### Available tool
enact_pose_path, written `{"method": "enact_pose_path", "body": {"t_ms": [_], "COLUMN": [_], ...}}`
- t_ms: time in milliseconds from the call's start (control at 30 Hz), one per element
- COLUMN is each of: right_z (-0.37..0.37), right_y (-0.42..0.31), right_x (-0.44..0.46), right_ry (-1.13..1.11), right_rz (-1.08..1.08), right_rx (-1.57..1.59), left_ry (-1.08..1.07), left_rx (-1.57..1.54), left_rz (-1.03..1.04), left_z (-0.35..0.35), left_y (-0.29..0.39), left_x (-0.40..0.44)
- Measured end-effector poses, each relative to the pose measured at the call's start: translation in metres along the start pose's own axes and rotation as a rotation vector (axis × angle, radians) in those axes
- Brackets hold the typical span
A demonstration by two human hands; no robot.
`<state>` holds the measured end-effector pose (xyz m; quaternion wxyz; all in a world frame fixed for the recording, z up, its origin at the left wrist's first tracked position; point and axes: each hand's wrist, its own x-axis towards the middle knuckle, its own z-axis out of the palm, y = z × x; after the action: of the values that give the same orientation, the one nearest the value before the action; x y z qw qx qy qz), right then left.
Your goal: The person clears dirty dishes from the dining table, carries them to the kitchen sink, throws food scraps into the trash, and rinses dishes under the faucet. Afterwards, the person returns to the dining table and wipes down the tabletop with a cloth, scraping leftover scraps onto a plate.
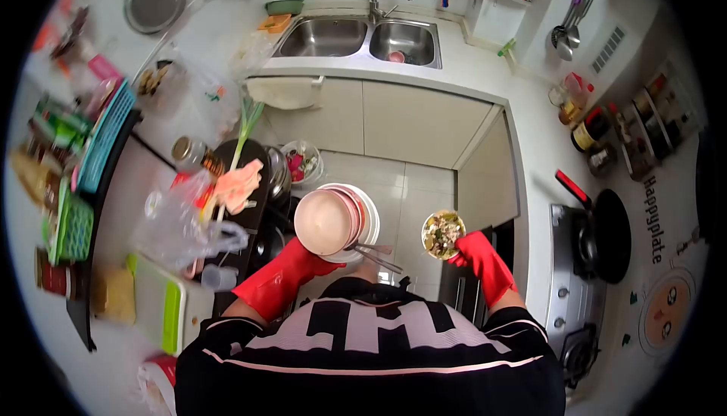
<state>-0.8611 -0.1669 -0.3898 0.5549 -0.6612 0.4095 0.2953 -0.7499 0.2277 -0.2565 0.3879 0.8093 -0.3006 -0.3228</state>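
Observation:
Both of my hands wear red rubber gloves. My left hand (303,260) is closed on a stack of dishes, with pink bowls (323,222) on top and white plates (370,227) beneath. Several thin utensils (377,257), perhaps chopsticks or spoons, stick out from the near side of the stack. My right hand (475,255) grips the edge of a small bowl of food scraps (442,235), held apart from the stack over the floor. The fingertips under both loads are partly hidden.
Ahead is a double sink (326,38) with a pink item (396,57) in its right basin. A bin (303,162) with waste stands on the floor. To the left are a cluttered dark shelf, a jar (189,151) and plastic bags (178,219); to the right, a gas stove (569,280) and black pan (610,236).

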Motion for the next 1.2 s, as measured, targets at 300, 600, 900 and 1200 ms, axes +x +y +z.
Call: {"method": "enact_pose_path", "body": {"t_ms": [300, 600, 900, 1200], "right_z": [-0.143, -0.278, -0.318, -0.336], "right_y": [-0.207, -0.37, -0.485, -0.512], "right_x": [0.106, 0.236, 0.322, 0.361], "right_ry": [0.044, -0.01, 0.006, 0.035], "right_rz": [-0.01, -0.025, 0.013, 0.134], "right_rx": [0.133, 0.059, 0.093, 0.215], "left_ry": [-0.032, 0.212, 0.06, 0.28], "left_rx": [0.355, -0.92, -1.391, -1.293], "left_rz": [0.104, -0.329, -0.22, -0.602], "left_z": [-0.141, -0.221, -0.307, -0.321], "left_y": [-0.025, 0.01, -0.052, -0.174], "left_x": [0.299, 0.595, 0.798, 0.943]}}
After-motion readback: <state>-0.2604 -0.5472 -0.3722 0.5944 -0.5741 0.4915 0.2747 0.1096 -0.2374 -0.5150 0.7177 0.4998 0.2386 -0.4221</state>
